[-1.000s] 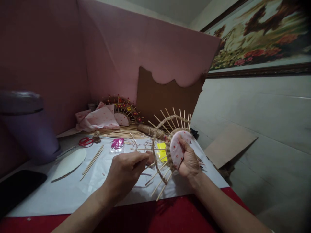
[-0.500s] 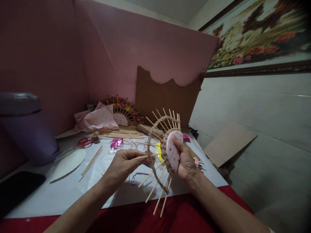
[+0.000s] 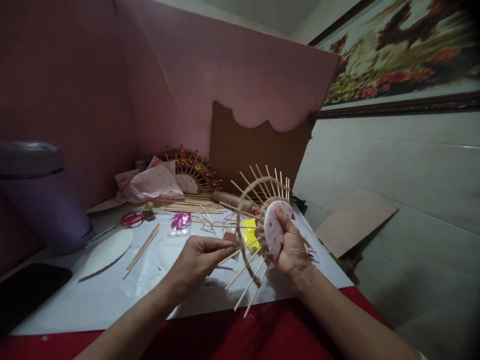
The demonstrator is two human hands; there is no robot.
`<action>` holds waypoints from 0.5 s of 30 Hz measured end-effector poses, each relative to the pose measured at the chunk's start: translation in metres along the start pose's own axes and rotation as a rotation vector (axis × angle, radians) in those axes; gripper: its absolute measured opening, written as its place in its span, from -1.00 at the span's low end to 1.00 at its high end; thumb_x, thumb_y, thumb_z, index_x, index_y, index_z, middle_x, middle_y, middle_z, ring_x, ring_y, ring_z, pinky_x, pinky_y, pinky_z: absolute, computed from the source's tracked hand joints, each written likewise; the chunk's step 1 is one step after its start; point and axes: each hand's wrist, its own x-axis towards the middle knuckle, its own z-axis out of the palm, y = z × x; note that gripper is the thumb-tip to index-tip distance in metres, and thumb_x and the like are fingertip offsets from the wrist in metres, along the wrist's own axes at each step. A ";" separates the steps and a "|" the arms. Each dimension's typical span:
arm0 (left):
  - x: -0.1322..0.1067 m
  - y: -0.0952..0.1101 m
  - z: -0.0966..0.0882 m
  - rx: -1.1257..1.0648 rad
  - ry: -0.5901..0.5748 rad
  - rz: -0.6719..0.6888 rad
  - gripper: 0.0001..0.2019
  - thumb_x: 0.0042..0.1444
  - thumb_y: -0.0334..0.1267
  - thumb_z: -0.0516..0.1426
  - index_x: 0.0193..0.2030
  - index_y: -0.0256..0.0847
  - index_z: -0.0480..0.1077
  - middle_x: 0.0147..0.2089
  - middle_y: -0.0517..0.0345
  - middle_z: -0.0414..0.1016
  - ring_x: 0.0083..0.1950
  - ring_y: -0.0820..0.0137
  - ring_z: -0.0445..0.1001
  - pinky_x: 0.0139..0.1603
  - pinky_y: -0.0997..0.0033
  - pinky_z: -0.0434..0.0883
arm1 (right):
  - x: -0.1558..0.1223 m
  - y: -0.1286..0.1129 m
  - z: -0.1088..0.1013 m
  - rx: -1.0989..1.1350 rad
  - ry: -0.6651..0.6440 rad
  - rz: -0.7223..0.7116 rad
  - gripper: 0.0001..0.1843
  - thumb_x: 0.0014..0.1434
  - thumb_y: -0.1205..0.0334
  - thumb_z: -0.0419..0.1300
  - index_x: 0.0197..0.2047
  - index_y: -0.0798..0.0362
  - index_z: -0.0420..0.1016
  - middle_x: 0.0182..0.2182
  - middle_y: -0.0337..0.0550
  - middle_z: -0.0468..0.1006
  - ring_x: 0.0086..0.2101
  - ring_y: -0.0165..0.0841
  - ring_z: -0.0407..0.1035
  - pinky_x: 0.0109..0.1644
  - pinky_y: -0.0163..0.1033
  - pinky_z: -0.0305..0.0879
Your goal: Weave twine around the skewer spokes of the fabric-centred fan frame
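Note:
My right hand point(image 3: 292, 247) grips a half-round piece from its right side, the thumb pressed on its padded centre point(image 3: 273, 225) of pink dotted cloth. Thin wooden sticks point(image 3: 249, 282) fan out from the twine-wrapped edge of the centre. A curved band of jute twine point(image 3: 240, 227) runs across the sticks. On the left of this band, my left hand point(image 3: 206, 257) is closed in a pinch, with a thin strand of twine at its fingertips. A small brown flat piece point(image 3: 229, 236) shows just past the fingers; whether they hold it is unclear.
A finished-looking decorated fan point(image 3: 197, 167) and pink dotted cloth point(image 3: 153, 180) are at the back. Nearby lie a twine spool point(image 3: 236, 201), loose sticks point(image 3: 142, 247), red-handled scissors point(image 3: 131, 218), a white oval piece point(image 3: 107, 252) and yellow packet point(image 3: 250, 232). A purple tumbler point(image 3: 47, 210) stands left.
The fan-shaped piece and my right hand have shifted slightly right and turned a little. My left fingers have moved from over a stick to the left edge of the twine band.

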 end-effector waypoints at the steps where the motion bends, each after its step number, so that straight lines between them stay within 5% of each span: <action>1: 0.000 -0.001 0.001 0.002 -0.009 -0.009 -0.79 -0.15 -0.17 0.26 -0.37 -0.21 0.58 -0.57 0.18 0.47 -0.61 0.60 0.07 -0.60 0.54 0.04 | 0.000 -0.001 0.001 0.000 0.005 -0.015 -0.84 -0.08 0.25 0.29 -0.39 0.11 0.45 -0.54 -0.20 0.58 -0.58 -0.42 0.44 -0.44 -0.32 0.44; 5: -0.001 -0.001 0.002 0.103 -0.058 -0.015 -0.74 -0.06 -0.10 0.20 -0.31 -0.22 0.58 -0.74 0.29 0.26 -0.64 0.60 -0.05 -0.63 0.53 -0.06 | 0.002 -0.005 0.003 -0.046 0.017 -0.083 -0.82 -0.12 0.23 0.31 -0.43 0.11 0.43 -0.58 -0.22 0.56 -0.59 -0.40 0.43 -0.44 -0.30 0.45; 15: -0.004 -0.005 0.000 0.287 -0.068 0.159 -0.71 0.08 -0.11 0.07 -0.20 -0.15 0.55 -0.36 0.10 0.59 -0.41 0.42 0.40 -0.39 0.46 0.32 | 0.018 -0.010 -0.005 -0.046 0.133 -0.219 -0.75 -0.12 0.21 0.29 -0.32 0.09 0.42 -0.52 -0.26 0.56 -0.56 -0.43 0.43 -0.46 -0.33 0.43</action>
